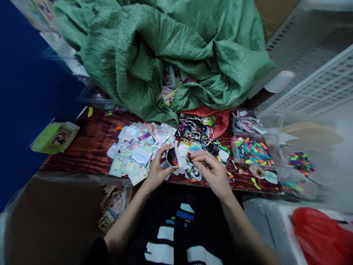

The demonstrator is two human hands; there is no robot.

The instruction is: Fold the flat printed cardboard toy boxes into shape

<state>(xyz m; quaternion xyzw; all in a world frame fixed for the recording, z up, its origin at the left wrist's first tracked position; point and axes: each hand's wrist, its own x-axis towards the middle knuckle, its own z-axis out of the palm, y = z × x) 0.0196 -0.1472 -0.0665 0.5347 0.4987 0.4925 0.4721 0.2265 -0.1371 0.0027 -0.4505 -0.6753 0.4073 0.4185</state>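
My left hand (157, 168) is wrapped round a small open box (173, 157), its mouth turned up and small dark and orange items showing inside. To the right of the box, my right hand (211, 168) has its fingers bent together above the small items; whatever lies between the fingertips is too small to make out. Pastel cards (140, 151) are heaped left of the box. Behind my right hand lies a tangle of black and white cords (194, 127). A blue label (195, 148) is close to my right fingertips.
A green woven sack (179, 44) covers the back, with packets in its opening. Clear trays (252, 151) of colourful pieces stand at the right. A green box (56, 138) sits at the left end of the wooden table (91, 147). A carton of packets is below.
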